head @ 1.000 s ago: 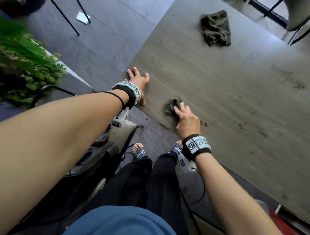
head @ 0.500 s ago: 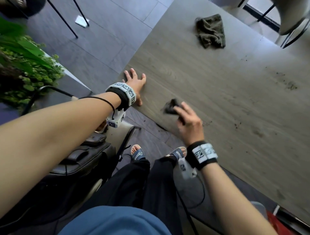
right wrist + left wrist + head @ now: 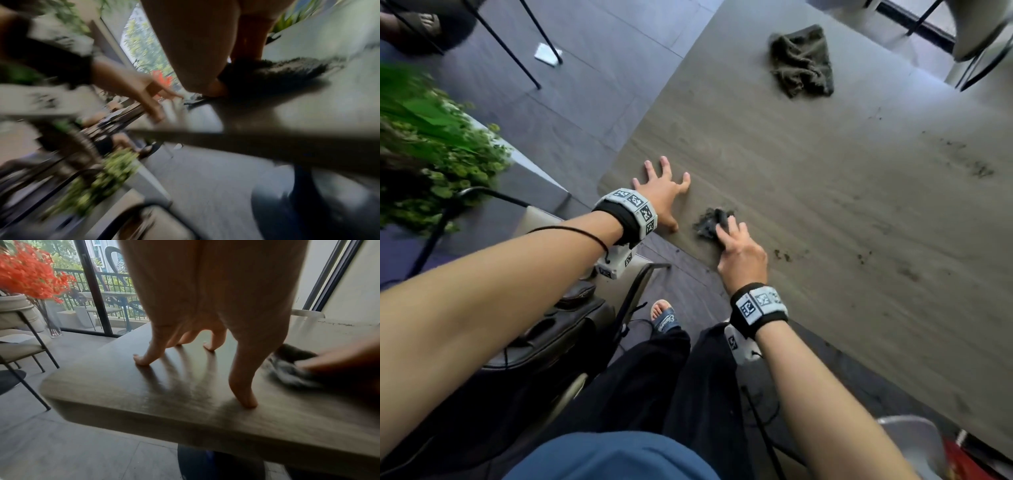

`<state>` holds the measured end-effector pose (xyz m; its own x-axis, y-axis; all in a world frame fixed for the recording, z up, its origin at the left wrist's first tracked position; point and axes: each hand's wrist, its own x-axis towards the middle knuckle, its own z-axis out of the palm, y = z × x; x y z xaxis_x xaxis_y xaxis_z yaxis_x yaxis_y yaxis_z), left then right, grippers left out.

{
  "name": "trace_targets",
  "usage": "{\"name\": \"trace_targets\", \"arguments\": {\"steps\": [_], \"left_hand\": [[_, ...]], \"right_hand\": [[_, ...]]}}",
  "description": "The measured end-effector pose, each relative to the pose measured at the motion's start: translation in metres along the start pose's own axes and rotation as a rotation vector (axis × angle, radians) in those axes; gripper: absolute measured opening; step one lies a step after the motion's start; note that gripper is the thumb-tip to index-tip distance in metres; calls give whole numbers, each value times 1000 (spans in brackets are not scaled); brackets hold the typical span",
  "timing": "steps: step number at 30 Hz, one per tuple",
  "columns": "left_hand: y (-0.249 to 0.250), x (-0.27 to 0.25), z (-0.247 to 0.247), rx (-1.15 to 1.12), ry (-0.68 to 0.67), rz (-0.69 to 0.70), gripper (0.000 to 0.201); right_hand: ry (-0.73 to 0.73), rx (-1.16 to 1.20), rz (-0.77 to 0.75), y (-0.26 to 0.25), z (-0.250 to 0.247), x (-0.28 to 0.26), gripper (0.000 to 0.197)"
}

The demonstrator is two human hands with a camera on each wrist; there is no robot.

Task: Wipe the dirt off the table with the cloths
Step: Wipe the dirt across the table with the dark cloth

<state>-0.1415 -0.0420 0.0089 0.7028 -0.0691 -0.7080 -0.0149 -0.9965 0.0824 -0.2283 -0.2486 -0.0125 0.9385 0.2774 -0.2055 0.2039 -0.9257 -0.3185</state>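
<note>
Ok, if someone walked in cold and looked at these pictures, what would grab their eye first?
Probably the right hand pressing a small dark cloth onto the near corner of the wooden table, with the left hand spread beside it, fingertips on the wood. Next, the dirt specks just right of that hand and the smudges farther right, then the crumpled olive cloth lying untouched at the far end.

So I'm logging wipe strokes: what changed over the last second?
The right hand, gripping the small dark cloth, lifted it off the table half a second ago and has brought it back down near the table's near edge. The left hand stayed spread flat; the green cloth and dirt specks didn't move.
</note>
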Motion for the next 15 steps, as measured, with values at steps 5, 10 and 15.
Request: {"name": "trace_targets", "arguments": {"steps": [5, 10, 15], "left_hand": [[0, -2, 0, -16, 1, -8, 120], [0, -4, -1, -23, 10, -18, 122], [24, -11, -8, 2, 34, -44, 123]], "right_hand": [[-76, 55, -123, -27, 21, -63, 48], [34, 281, -188, -14, 1, -61, 47], [249, 319, -67, 56, -54, 20, 47]]}}
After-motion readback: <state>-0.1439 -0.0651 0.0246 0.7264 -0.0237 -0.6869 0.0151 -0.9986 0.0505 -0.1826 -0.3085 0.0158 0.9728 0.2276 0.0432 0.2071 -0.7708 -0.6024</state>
